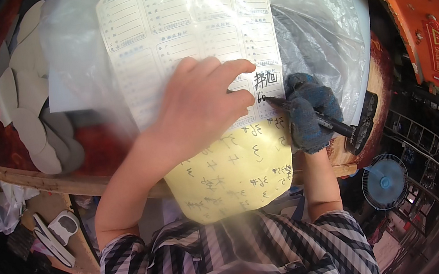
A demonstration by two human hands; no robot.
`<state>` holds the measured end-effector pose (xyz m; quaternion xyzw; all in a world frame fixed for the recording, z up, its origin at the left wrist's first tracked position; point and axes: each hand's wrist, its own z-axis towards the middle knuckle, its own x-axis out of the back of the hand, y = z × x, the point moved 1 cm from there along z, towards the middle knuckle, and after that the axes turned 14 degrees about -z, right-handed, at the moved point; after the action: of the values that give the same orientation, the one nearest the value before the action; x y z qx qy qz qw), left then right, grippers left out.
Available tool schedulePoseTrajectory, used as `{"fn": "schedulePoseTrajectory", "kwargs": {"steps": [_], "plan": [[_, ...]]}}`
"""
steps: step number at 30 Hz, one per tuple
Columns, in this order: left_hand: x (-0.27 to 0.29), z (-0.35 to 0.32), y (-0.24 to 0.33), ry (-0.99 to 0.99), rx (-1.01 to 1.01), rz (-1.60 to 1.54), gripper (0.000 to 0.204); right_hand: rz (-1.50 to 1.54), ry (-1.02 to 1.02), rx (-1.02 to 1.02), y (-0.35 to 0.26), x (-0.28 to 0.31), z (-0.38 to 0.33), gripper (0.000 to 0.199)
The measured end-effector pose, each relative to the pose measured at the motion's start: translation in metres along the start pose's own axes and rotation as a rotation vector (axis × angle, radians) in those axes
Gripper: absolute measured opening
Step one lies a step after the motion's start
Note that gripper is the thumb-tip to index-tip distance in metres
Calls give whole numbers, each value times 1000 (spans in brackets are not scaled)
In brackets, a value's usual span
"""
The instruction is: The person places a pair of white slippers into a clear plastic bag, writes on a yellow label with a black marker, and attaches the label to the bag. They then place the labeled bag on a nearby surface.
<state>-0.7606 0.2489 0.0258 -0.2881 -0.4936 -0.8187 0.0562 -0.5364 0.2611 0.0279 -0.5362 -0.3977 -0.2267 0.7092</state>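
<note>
A sheet of white labels on yellow backing lies in front of me, its lower part bare yellow with handwriting. My left hand, bare, presses flat on the sheet's middle, index finger stretched toward the lower right label. My right hand wears a dark blue knitted glove and grips a black marker pen. The pen's tip rests on the lower right label, where dark strokes are written.
Clear plastic film lies under the sheet. Grey shoe insoles are stacked at the left on a dark red surface. An orange machine part curves along the upper right. A small blue fan stands at the lower right.
</note>
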Motion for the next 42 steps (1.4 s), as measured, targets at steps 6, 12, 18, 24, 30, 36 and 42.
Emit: {"fn": "schedulePoseTrajectory", "kwargs": {"steps": [6, 12, 18, 24, 30, 36, 42], "plan": [[0, 0, 0, 2, 2, -2, 8, 277, 97, -44, 5, -6, -3, 13], [0, 0, 0, 4, -2, 2, 8, 306, 126, -86, 5, -5, -6, 13], [0, 0, 0, -8, -1, 17, 8, 235, 103, -7, 9, -7, -5, 8], [0, 0, 0, -18, 4, 30, 8, 332, 289, -45, 1, -6, -3, 9], [1, 1, 0, -9, 8, 8, 9, 46, 156, -7, -3, 1, -3, 8], [-1, 0, 1, 4, 7, -1, 8, 19, 190, -36, 20, -2, -9, 7], [5, 1, -4, 101, -19, 147, 11, 723, 325, -157, 23, 9, -7, 23]]}}
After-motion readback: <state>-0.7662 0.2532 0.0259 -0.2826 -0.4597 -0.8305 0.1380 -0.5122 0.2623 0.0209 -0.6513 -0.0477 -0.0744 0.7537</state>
